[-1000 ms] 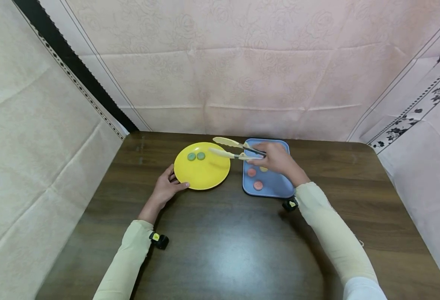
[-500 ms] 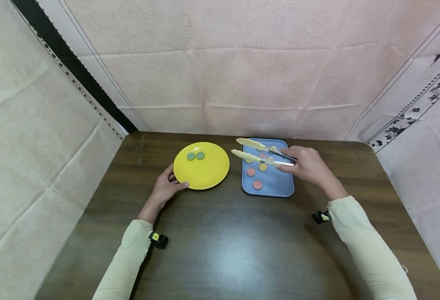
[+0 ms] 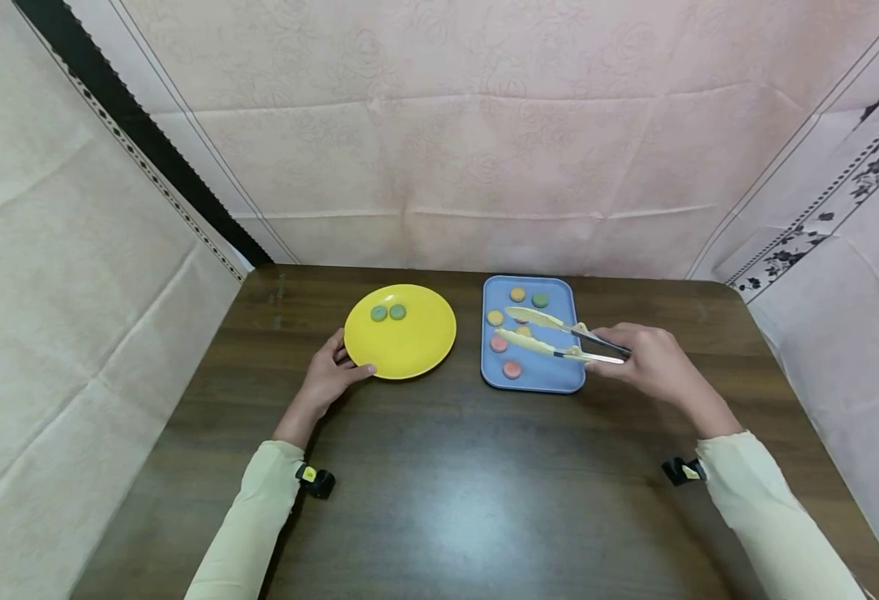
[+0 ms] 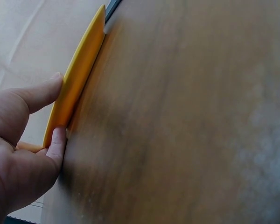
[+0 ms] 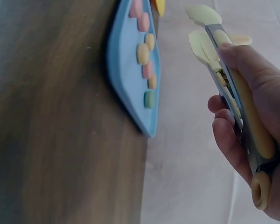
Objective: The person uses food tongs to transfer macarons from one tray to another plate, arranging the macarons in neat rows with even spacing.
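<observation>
My left hand (image 3: 328, 375) holds the yellow plate (image 3: 409, 354) by its left rim, thumb on the top edge and fingers at the underside in the left wrist view. Two green macaron-like discs (image 3: 397, 312) lie near the plate's far side. In my right hand (image 3: 652, 362) is a pair of tongs (image 5: 245, 102) with cream tips. The tips point left, spread apart with nothing between them, and overlap the blue tray (image 3: 547, 379) in the head view. On this tray lie several similar discs: pink (image 3: 511, 369), yellow (image 3: 517, 294) and green (image 3: 540, 300). The tongs partly hide some of them.
Plate and tray stand side by side near the far edge of the brown wooden table (image 3: 439, 500), with a strip of wood between them. Behind the table hangs a pale cloth (image 3: 439, 167); more cloth drapes the left and right sides.
My right hand has drawn the spread tongs right and toward me, from above the plate's edge to over the tray, uncovering several discs. My left hand keeps its hold on the plate.
</observation>
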Demonstrator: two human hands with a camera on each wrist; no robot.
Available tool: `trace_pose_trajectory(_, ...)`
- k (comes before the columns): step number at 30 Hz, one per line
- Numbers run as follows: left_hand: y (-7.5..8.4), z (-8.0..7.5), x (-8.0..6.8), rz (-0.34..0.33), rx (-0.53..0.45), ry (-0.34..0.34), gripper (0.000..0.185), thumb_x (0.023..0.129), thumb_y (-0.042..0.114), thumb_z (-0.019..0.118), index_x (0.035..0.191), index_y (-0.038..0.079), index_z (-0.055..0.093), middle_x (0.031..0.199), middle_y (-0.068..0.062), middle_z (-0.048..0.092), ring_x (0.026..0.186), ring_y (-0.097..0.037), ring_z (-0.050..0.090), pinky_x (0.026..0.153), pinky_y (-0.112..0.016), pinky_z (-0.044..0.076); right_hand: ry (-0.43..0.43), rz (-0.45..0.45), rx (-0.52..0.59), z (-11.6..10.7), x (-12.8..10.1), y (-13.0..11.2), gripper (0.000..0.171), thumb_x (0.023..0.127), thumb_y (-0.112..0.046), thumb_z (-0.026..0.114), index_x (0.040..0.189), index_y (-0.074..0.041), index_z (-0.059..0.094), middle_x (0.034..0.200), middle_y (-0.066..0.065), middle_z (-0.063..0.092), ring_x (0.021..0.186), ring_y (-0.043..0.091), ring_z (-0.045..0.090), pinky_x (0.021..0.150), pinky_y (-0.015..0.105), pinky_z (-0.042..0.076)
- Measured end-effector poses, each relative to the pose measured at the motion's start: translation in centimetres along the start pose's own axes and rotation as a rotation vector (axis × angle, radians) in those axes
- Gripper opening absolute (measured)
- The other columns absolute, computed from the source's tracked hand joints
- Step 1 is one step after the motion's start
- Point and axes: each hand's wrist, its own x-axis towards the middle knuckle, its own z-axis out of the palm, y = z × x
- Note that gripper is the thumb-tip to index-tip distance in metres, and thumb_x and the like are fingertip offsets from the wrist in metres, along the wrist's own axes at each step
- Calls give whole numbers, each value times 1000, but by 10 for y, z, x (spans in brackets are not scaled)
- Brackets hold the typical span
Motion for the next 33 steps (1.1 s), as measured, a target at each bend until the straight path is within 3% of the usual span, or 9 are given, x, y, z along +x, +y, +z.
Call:
trace_pose_trajectory(10, -2, 0, 1, 4, 0, 3, 103, 90, 10, 80, 165, 10, 10, 161, -20, 33, 139, -35, 48, 104, -38, 52, -13, -6, 8, 8, -19, 11, 51, 86, -38, 84, 122, -4, 74, 101, 8, 74, 75, 16, 59, 63, 31, 49)
trace_pose_trajectory(20, -1, 0, 0, -14, -9, 3, 105, 90, 10, 80, 165, 11, 6, 164, -20, 28, 141, -35, 46, 105, -38, 51, -67, 30, 0, 16, -35, 16, 54, 86, -43, 82, 124, -5, 74, 108, 9, 74, 81, 17, 61, 68, 34, 51)
trace_pose_trajectory(33, -3, 0, 1, -2, -5, 8, 105, 89, 10, 81, 165, 9, 8, 162, -21, 30, 140, -35, 47, 105, -38, 51, -111, 40, 16, 22, -40, 17, 55, 87, -46, 82, 125, -7, 74, 107, 8, 74, 79, 15, 58, 66, 31, 50)
